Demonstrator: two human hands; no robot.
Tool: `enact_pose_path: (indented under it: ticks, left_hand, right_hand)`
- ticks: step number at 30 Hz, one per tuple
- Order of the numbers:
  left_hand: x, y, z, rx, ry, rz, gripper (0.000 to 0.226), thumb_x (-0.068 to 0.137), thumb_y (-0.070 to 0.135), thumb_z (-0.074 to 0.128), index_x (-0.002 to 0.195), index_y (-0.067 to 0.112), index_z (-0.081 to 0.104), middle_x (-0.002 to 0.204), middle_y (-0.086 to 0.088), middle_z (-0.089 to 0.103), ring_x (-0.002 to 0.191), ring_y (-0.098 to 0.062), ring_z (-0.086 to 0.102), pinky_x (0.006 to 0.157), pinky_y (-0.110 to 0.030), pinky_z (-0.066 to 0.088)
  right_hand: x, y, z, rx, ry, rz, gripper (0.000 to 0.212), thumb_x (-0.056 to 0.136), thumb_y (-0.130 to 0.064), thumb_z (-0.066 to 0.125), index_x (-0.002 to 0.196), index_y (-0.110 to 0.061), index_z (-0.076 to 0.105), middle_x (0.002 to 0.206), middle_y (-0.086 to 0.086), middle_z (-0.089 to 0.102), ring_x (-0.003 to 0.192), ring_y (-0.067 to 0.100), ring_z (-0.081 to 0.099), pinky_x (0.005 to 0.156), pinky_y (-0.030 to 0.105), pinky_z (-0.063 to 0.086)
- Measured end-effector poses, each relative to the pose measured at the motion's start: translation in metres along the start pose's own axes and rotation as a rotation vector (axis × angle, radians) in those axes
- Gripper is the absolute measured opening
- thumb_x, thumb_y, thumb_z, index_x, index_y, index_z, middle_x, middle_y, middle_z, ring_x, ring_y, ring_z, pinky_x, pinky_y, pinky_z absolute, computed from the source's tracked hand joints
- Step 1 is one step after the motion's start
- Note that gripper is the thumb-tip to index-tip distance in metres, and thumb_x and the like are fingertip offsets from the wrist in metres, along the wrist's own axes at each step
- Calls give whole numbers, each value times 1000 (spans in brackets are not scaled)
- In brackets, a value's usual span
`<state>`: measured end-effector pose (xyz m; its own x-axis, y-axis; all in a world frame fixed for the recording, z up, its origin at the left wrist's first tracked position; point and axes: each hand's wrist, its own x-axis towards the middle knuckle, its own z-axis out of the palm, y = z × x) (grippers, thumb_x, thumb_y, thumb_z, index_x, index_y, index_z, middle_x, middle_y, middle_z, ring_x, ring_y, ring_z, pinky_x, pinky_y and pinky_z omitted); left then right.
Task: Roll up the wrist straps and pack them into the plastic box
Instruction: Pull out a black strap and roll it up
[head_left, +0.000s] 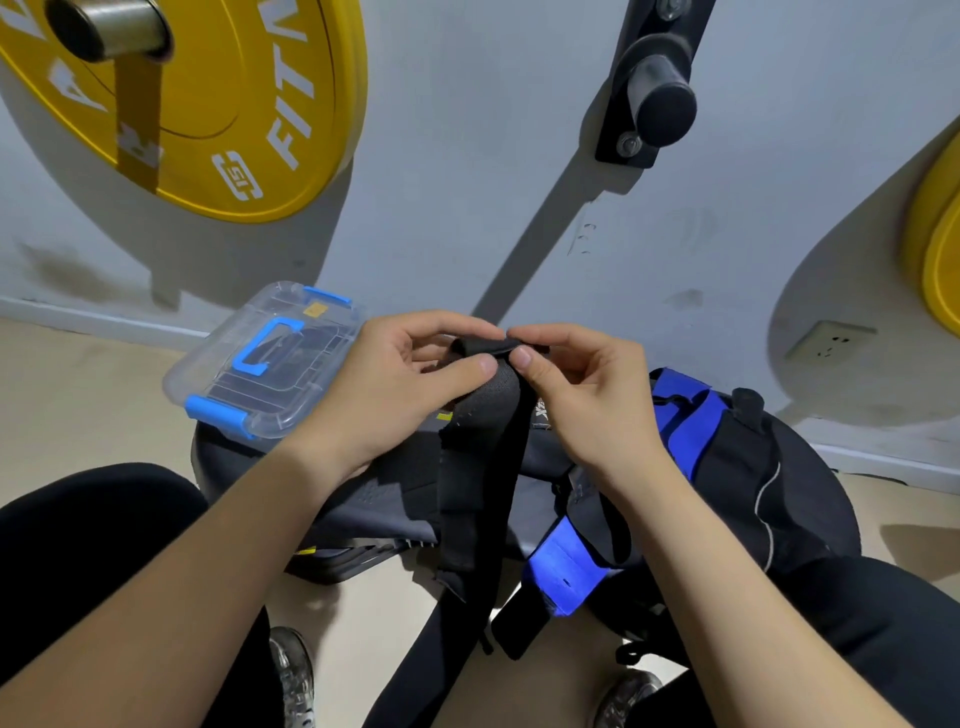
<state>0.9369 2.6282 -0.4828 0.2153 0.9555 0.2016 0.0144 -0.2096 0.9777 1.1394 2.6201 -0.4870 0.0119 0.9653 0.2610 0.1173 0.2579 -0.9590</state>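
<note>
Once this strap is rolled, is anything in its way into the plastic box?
Yes: the clear lid sits on the plastic box, blue latches apparently clipped down, closing it off. The left hand and right hand both pinch the top end of the black wrist strap.

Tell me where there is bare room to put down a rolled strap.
Bare floor left of the plastic box, between wall and knee. Crowded middle: box, black-and-blue bag, and the left hand and right hand pinching the wrist strap.
</note>
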Motion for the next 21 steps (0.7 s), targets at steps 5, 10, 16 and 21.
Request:
enact_pose_path:
  ticks: [5, 10, 16, 21]
  left_hand:
    - [-1, 0, -1, -4, 38, -46, 15, 93, 19, 83, 107, 16, 84, 105, -8, 83, 101, -25, 80, 94, -34, 63]
    - [-1, 0, -11, 199, -47, -65, 26, 91, 10, 85, 111, 27, 82, 105, 2, 83, 102, -18, 79, 93, -34, 63]
    - [-3, -1, -6, 259, -42, -33, 13, 97, 13, 78, 96, 26, 78, 93, -1, 80, 86, -8, 72, 82, -29, 56]
    - [-3, 5, 2, -30, -3, -79, 29, 100, -7, 62, 108, 14, 80, 108, -10, 81, 99, -17, 74, 91, -31, 58]
  right_hand:
    - [2, 3, 0, 14, -27, 28, 24, 93, -2, 81, 98, -25, 83, 93, -2, 84, 94, 19, 80, 92, 38, 64]
    - [-6, 0, -3, 56, -62, 65, 17, 92, -3, 82, 101, -17, 84, 93, -1, 84, 92, 16, 81, 82, 23, 61]
    - [-12, 3, -4, -161, -55, -25, 12, 98, -12, 78, 103, -23, 78, 88, -6, 81, 84, 12, 78, 80, 31, 63]
    - [-16, 2, 3, -306, 8, -156, 11, 99, -21, 76, 100, -31, 74, 77, -11, 76, 68, 8, 71, 65, 25, 52]
